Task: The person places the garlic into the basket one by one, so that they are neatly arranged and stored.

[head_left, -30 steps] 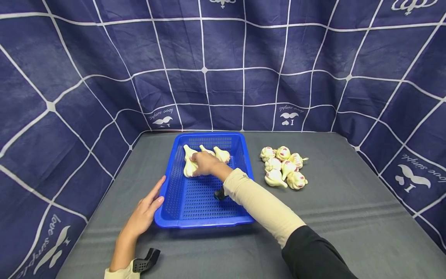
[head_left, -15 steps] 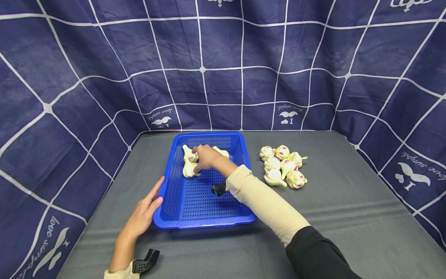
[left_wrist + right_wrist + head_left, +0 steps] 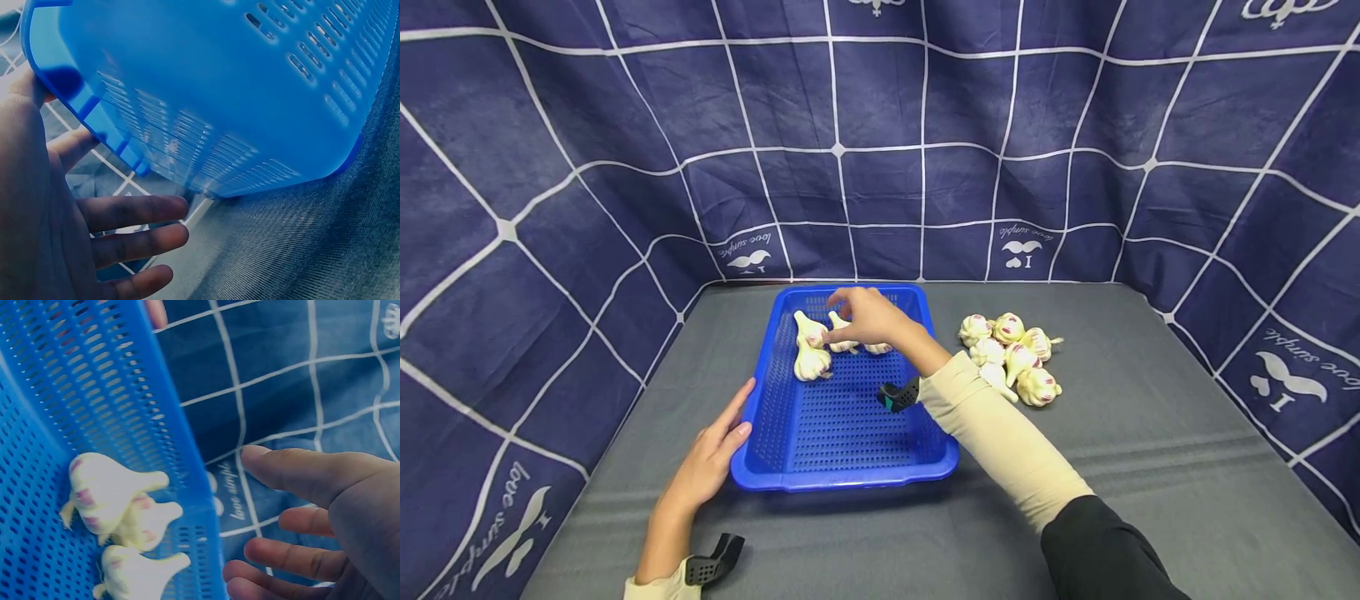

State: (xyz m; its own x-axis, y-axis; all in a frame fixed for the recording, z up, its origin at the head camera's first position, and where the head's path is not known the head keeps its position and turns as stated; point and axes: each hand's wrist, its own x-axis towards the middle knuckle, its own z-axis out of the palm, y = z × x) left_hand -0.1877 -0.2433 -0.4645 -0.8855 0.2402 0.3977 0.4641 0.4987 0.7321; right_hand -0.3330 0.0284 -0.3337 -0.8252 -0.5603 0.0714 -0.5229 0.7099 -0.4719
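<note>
Several garlic bulbs (image 3: 812, 364) lie in the far part of a blue perforated plastic basket (image 3: 842, 480). Above them hovers my right hand (image 3: 874, 321), its fingers relaxed and apart with nothing between them; it partly covers the bulbs behind it. In the right wrist view, a garlic bulb (image 3: 103, 490) and others rest in the basket, apart from the fingers. My left hand (image 3: 703, 458) touches the basket's left side. In the left wrist view the thumb and forefinger meet the basket rim (image 3: 69, 112), while the other fingers (image 3: 140, 240) extend straight beneath.
To the right of the basket, a cluster of garlic bulbs (image 3: 1021, 360) lies on the grey cloth-covered table (image 3: 1120, 467). A blue curtain (image 3: 880, 192) with white grid lines hangs behind and at both sides. Black camera mounts (image 3: 715, 565) sit at the wrists.
My right hand has drawn away from the garlic bulbs at the basket's left, rising and moving right. Those bulbs stay in the basket, now uncovered. My left hand has not moved.
</note>
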